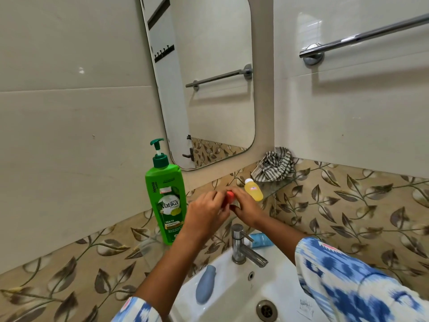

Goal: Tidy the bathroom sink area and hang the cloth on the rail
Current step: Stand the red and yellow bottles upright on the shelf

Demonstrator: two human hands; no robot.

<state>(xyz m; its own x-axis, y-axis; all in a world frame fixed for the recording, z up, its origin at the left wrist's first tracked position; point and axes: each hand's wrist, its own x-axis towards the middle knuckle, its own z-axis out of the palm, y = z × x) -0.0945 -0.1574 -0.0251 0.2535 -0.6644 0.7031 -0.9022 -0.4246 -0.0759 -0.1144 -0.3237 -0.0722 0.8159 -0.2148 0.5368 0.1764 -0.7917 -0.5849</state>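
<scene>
A striped grey-and-white cloth lies crumpled on the glass corner shelf, at its back right. The chrome towel rail runs along the right wall above it, bare. My left hand and my right hand meet above the tap, both closed around a small red-orange item that is mostly hidden by my fingers. A small yellow bottle with a white cap stands on the shelf just right of my hands.
A tall green pump shampoo bottle stands on the shelf to the left. Below are the white sink, its chrome tap, a grey-blue tube on the rim and a blue tube behind the tap. A mirror hangs above.
</scene>
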